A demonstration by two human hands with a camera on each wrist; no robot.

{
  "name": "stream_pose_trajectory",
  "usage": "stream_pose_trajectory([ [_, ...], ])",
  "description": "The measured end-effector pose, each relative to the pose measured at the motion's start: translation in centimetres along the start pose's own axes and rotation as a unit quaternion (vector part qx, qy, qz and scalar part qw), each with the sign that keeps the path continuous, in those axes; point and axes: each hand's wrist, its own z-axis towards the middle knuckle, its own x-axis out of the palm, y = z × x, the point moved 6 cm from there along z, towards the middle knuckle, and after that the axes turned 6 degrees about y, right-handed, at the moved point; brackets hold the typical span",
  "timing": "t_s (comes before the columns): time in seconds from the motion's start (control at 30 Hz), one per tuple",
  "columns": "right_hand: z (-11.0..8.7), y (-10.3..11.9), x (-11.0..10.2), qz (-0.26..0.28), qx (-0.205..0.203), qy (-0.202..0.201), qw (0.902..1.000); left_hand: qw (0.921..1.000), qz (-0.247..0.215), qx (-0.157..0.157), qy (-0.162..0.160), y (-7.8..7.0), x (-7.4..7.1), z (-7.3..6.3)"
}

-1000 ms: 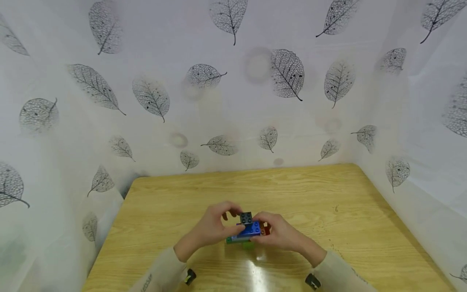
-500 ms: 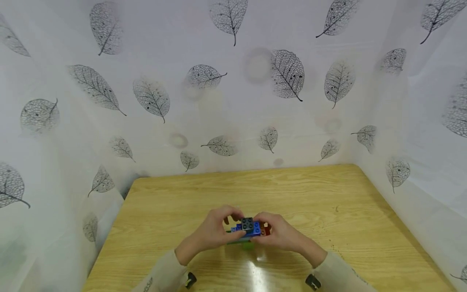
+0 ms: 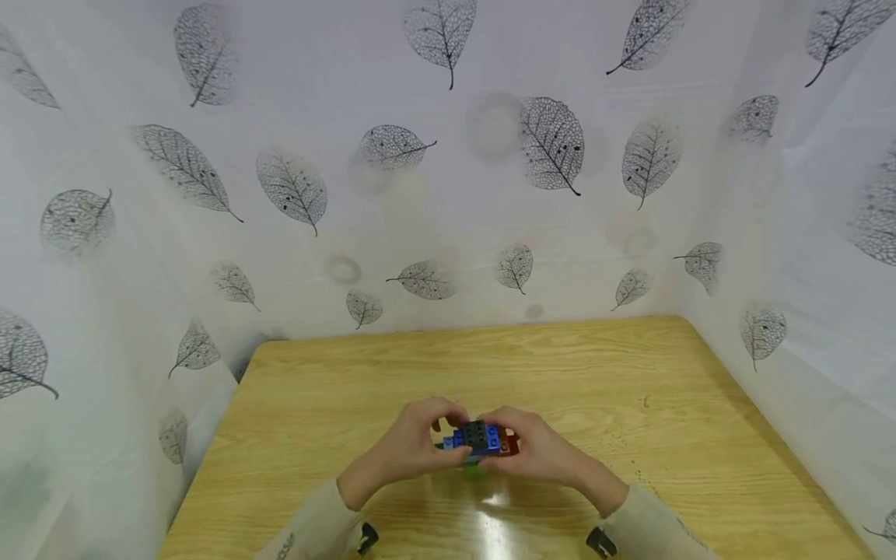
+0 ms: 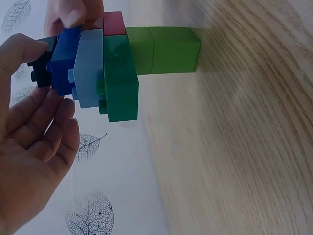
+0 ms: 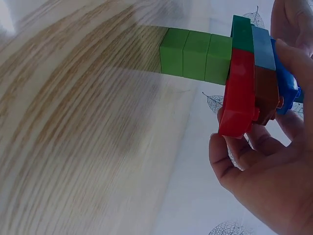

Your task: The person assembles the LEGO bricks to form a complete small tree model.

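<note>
A toy brick build stands on the table, its column of light green bricks (image 5: 195, 55) at the bottom. Above that lie a dark green brick (image 4: 121, 81) and a red brick (image 5: 239, 93) side by side, then a light blue brick (image 4: 89, 68) and a brown brick (image 5: 266, 90), then a blue brick (image 3: 493, 438). A black brick (image 3: 474, 432) sits on top of the blue one. My left hand (image 3: 409, 437) pinches the black brick between thumb and fingers. From the other side, my right hand (image 3: 533, 447) holds the build around the blue brick.
The wooden table (image 3: 336, 373) extends around the build on all sides. A white leaf-printed curtain (image 3: 462, 218) hangs behind it and along both sides. Dark bands (image 3: 600, 540) are on both sleeves.
The black brick has come down onto the blue brick with my left hand, and its tilt has changed. My right hand has stayed nearly still on the build.
</note>
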Motion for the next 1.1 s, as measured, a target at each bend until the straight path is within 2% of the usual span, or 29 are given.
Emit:
stream_pose_trajectory([
  [0.33, -0.1, 1.5, -0.6, -0.017, -0.045, -0.052, 0.9975, 0.9999, 0.001, -0.005, 0.012, -0.1, 0.1, 0.1],
  [0.7, -0.2, 0.6, -0.4, 0.019, -0.021, -0.052, 0.9983, 0.9997, -0.021, -0.007, 0.006, 0.3, 0.4, 0.1],
  [0.87, -0.1, 0.6, -0.6, 0.010, -0.006, -0.047, 0.9988, 0.9988, -0.048, -0.006, 0.001, 0.4, 0.6, 0.0],
  [1.1, 0.0, 0.6, -0.6, 0.013, -0.008, -0.042, 0.9990, 0.9976, -0.059, -0.036, 0.007, 0.8, 0.5, 0.1],
])
